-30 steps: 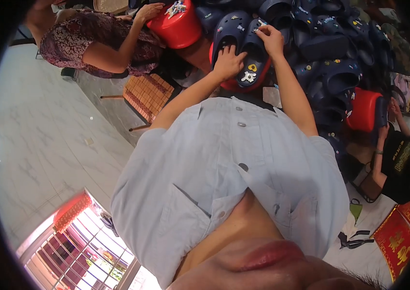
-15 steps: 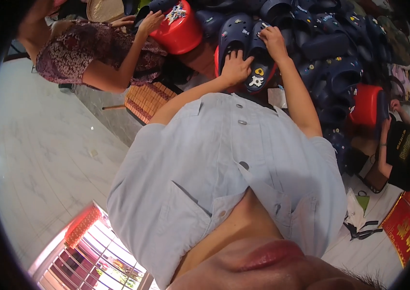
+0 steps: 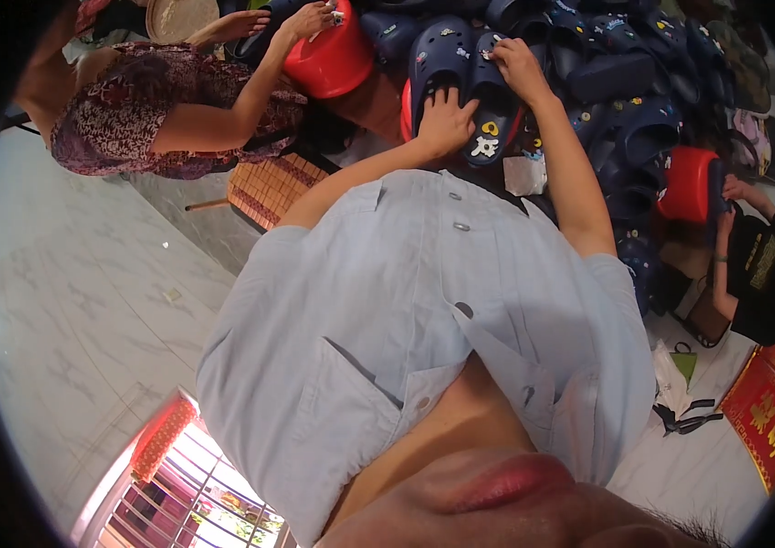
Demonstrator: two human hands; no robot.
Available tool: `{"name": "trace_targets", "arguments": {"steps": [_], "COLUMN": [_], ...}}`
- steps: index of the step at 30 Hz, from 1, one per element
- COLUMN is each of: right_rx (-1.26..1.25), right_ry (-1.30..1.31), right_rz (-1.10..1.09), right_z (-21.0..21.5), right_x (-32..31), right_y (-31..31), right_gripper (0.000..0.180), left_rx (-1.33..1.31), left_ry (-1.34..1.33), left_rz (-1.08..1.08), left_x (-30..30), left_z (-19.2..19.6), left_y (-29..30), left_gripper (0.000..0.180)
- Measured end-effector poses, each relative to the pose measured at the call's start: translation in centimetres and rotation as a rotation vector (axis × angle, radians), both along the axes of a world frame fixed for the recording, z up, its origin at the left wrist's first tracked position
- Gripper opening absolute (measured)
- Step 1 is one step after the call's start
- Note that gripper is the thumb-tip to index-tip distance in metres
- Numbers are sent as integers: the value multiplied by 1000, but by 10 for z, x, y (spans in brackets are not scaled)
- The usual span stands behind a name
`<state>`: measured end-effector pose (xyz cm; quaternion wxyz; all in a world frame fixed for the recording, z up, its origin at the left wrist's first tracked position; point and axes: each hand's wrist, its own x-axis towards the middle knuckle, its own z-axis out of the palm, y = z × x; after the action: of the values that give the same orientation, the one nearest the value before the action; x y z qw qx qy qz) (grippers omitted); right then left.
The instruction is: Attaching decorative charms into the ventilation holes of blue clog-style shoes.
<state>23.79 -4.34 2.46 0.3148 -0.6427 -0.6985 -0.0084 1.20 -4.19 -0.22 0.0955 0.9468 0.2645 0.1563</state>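
Two dark navy clogs lie side by side in front of me, a left clog and a right clog. My left hand rests with fingers apart, their tips inside the left clog's foot opening and the thumb out toward the right clog. At the upper part of the right clog, my right hand pinches a small pale shoe charm; its shape is mostly hidden by the fingers. A yellow charm and a white figure charm lie on the right clog's footbed.
A large pile of navy clogs spreads to the right. On the left, a co-worker's hand is over a red tub. Another red tub stands right, beside a second person. A woven-top stool is at left.
My right hand has shifted slightly on the right clog, still pinching. The left hand keeps its place. The co-worker's hand on the left has moved up over the red tub. The whole view has shifted slightly.
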Motion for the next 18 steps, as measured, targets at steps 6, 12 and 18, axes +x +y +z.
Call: {"name": "trace_targets", "arguments": {"steps": [6, 12, 18], "right_rx": [-89, -182, -111], "right_ry": [-92, 154, 238], "right_rz": [74, -68, -27], "right_z": [13, 7, 3], "right_x": [-8, -6, 1], "right_y": [8, 6, 3], "right_gripper": [21, 18, 15], "left_rx": [10, -2, 25], "left_ry": [-13, -13, -1], "left_rz": [18, 4, 25], "left_x": [-2, -2, -2], "left_z": [-2, 1, -1], "left_y": [0, -1, 0], "left_gripper": [43, 43, 43]}}
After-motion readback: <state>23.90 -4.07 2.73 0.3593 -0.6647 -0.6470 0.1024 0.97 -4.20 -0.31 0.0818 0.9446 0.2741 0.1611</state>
